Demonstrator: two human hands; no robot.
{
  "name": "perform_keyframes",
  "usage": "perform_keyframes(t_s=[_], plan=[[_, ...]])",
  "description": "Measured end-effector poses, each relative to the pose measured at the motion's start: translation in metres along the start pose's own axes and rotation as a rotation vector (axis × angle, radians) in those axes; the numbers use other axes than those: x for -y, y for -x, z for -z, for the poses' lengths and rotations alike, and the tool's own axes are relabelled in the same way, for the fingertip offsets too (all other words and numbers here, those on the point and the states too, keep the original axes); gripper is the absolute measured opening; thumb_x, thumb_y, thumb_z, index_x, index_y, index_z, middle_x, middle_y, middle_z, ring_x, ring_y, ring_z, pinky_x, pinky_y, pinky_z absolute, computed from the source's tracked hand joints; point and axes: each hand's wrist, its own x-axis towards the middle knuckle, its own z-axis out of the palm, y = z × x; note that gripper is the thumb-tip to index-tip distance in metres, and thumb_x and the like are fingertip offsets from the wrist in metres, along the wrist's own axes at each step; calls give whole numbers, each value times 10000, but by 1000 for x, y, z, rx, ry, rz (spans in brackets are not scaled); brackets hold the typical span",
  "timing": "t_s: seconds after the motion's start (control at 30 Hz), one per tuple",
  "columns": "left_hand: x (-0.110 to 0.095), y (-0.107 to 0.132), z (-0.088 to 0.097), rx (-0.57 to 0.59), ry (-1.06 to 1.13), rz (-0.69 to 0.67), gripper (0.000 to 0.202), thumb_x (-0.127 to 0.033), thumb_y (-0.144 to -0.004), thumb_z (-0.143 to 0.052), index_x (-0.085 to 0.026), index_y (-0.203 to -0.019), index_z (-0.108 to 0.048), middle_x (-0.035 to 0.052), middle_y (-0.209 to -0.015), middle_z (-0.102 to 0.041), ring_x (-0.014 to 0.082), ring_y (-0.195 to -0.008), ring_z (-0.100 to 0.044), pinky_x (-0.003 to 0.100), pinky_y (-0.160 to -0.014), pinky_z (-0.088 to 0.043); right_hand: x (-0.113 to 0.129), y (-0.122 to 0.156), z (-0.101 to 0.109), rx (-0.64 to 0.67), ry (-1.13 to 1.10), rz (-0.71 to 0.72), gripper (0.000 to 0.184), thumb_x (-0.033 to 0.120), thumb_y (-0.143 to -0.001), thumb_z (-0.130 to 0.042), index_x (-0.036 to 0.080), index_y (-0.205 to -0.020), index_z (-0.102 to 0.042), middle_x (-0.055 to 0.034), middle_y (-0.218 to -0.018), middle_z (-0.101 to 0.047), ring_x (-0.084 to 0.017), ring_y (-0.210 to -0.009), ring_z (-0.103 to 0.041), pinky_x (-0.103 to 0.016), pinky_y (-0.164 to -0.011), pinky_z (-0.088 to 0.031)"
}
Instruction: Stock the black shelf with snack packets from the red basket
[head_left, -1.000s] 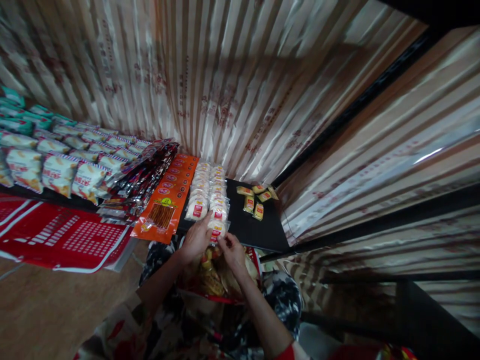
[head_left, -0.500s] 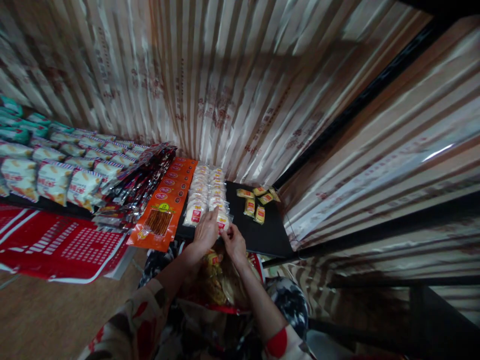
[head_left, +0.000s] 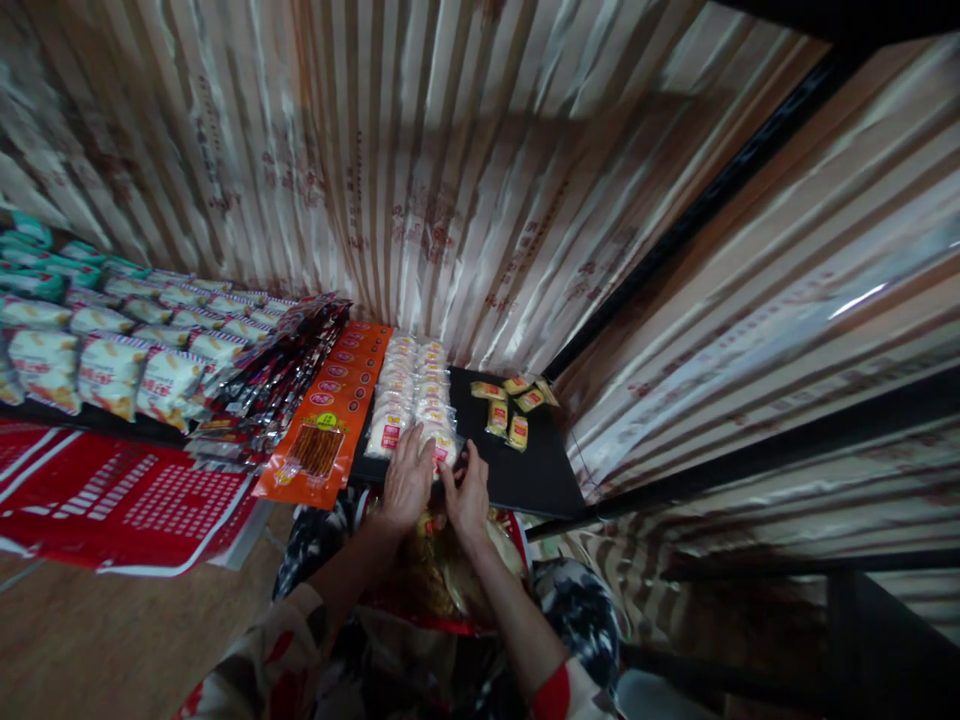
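Note:
Two rows of white snack packets with red labels (head_left: 409, 390) lie on a black shelf (head_left: 525, 470). My left hand (head_left: 407, 480) and my right hand (head_left: 469, 492) rest side by side at the near end of the right-hand row, fingers laid over the front packet (head_left: 442, 447). Both hands look flat and pressed on it; the fingertips are partly hidden. Beneath my wrists sits a red bag (head_left: 442, 580) filled with more packets.
Orange packets (head_left: 330, 420), dark shiny packets (head_left: 277, 370) and white chip bags (head_left: 112, 360) lie in rows to the left. Small yellow packets (head_left: 506, 405) sit to the right. Striped film covers the wall behind. A red printed sheet (head_left: 112, 490) hangs below.
The front packet has been pushed back from the shelf's edge into its row. Both hands moved forward with it and now lie flat on it.

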Motion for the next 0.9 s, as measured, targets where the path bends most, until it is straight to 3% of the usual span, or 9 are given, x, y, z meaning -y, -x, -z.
perform_keyframes(t_s=[0.07,0.13,0.23,0.47,0.67,0.8,0.9], plan=[[2,2,6,-49,-58,62,390,-194,-864,-421,-152,-1246,-489,154,-1423,-355,298,-1332,-271,491,-1035,-328,0,2,1,-43,77,148,571,437,-873,-392,151,-1365,-346,-169,-1264,-464,-239,-1063,-513,-422,-920,-419],[7,2,10,-83,-119,150,450,-244,-860,-443,-129,-1296,-441,181,-1459,-279,329,-1364,-182,525,-1049,-282,1,1,0,-16,174,294,544,422,-884,-390,170,-1366,-363,-160,-1403,-341,-283,-1277,-328,-472,-1010,-334],[18,0,11,-97,-169,238,527,-301,-865,-442,-99,-1346,-372,207,-1472,-229,352,-1379,-101,556,-1048,-256,0,-7,-7,99,270,417,547,427,-880,-417,214,-1380,-354,-116,-1497,-199,-308,-1367,-156,-498,-1034,-301],[36,-2,-2,-35,-208,197,484,-275,-886,-395,-71,-1325,-409,225,-1440,-295,343,-1361,-191,521,-1056,-269,-4,-26,-23,181,277,442,566,423,-888,-413,216,-1404,-309,-118,-1498,-203,-275,-1365,-204,-449,-1035,-333],[35,0,-6,-46,-219,207,491,-267,-897,-371,-80,-1351,-371,226,-1465,-233,334,-1379,-122,516,-1071,-248,-2,-27,-26,217,273,409,577,433,-887,-404,236,-1415,-279,-102,-1499,-200,-271,-1345,-251,-438,-1022,-342],[36,2,-2,-32,-180,158,516,-267,-894,-379,-70,-1368,-326,214,-1484,-183,313,-1390,-57,508,-1093,-216,-1,-26,-25,225,232,380,581,454,-887,-383,212,-1408,-297,-100,-1504,-181,-283,-1379,-129,-476,-1051,-279],[38,6,5,-26,-125,107,528,-249,-888,-381,-77,-1380,-295,195,-1494,-171,296,-1395,-28,517,-1099,-197,14,-27,-10,150,102,317,612,511,-880,-338,178,-1393,-319,-109,-1509,-157,-289,-1389,-44,-527,-1073,-196]])
